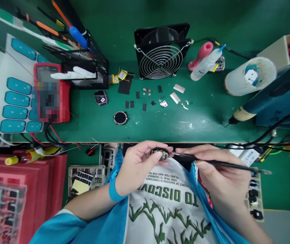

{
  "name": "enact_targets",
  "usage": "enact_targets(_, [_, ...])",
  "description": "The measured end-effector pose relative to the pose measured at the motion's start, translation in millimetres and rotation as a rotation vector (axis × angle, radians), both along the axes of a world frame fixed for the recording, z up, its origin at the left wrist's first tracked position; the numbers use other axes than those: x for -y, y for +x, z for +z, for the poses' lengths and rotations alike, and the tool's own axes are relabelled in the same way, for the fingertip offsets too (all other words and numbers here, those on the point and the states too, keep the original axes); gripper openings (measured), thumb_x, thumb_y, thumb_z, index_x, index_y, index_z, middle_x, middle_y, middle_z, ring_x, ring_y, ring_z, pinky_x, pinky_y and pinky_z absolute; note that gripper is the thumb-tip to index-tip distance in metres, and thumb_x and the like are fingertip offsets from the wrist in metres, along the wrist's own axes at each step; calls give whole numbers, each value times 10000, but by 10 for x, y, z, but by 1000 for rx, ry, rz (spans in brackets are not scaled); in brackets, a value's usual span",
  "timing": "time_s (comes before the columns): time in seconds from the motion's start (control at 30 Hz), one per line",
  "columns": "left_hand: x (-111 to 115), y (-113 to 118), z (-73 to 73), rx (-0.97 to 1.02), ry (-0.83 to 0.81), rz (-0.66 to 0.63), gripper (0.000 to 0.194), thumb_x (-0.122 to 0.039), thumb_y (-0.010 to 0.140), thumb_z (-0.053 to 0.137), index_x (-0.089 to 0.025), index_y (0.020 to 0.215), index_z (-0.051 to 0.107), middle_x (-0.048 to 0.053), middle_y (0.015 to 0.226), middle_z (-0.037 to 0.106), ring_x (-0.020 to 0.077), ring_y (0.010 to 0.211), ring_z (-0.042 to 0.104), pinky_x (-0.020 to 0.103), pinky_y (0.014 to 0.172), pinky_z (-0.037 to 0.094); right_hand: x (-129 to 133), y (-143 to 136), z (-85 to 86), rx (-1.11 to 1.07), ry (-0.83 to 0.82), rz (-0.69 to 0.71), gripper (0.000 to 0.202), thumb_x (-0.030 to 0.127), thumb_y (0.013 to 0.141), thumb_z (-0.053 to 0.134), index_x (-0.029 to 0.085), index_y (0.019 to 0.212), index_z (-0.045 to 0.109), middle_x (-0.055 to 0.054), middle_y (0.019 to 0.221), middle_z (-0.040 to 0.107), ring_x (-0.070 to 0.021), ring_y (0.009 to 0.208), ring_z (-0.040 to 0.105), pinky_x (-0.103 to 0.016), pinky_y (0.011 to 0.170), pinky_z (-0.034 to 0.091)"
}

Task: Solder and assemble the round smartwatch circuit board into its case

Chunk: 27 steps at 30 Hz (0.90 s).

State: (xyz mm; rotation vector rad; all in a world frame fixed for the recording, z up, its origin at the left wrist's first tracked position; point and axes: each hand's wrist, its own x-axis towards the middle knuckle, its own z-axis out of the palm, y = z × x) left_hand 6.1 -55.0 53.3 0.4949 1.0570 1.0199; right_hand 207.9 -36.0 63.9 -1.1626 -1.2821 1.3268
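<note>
Just off the table's front edge, my left hand (145, 159) grips a round, open watch case (163, 154) with its inner parts facing up. The thumb lies across part of it, hiding some of the inside. My right hand (221, 169) is closed around dark tweezers (217, 163), whose thin tip is at the right rim of the case. Whether the tip touches the case or a part in it, I cannot tell. Beyond my hands on the green table lie a round watch (120, 117) and a square watch (101, 97).
A fan (161, 54) stands at the back. Small black pads, white strips and loose parts (163, 103) lie in the middle. To the left are a red multimeter (50, 95) and a mesh tool holder (89, 64); to the right, a bottle (206, 66), a white cup (236, 79) and a soldering iron (246, 112).
</note>
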Motion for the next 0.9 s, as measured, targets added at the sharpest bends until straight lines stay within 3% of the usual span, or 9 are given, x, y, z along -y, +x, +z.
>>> enact_targets(0.2, [16, 21, 32, 48, 26, 25, 101, -223, 939, 760, -212, 1028, 807, 55, 1045, 822, 172, 923, 798, 245, 785, 698, 52, -26, -17, 30, 130, 120, 336, 62, 886, 731, 312, 1098, 804, -7, 1075, 826, -218, 981, 797, -375, 858, 683])
enact_targets(0.43, [49, 2, 39, 55, 26, 12, 120, -210, 966, 730, -227, 1056, 808, 61, 1118, 814, 180, 1013, 780, 263, 834, 695, 77, -25, -58, 46, 252, 196, 427, 29, 888, 697, 303, 1208, 771, -29, 1167, 810, -239, 1074, 789, -405, 929, 689])
enact_targets(0.67, [80, -24, -15, 61, 87, 0, 151, -199, 985, 708, -240, 1095, 802, 57, 1144, 810, 162, 1020, 774, 226, 829, 681, 28, -32, -2, 159, 374, 258, 383, 31, 913, 660, 258, 1205, 758, -40, 1181, 810, -202, 1104, 784, -318, 948, 678])
enact_targets(0.9, [76, -28, -23, 67, 86, 8, 146, -209, 972, 732, -229, 1096, 806, 65, 1132, 813, 166, 1010, 780, 228, 830, 683, 32, -26, 4, 165, 396, 229, 381, 23, 915, 653, 256, 1200, 752, -48, 1153, 816, -224, 1080, 794, -355, 907, 698])
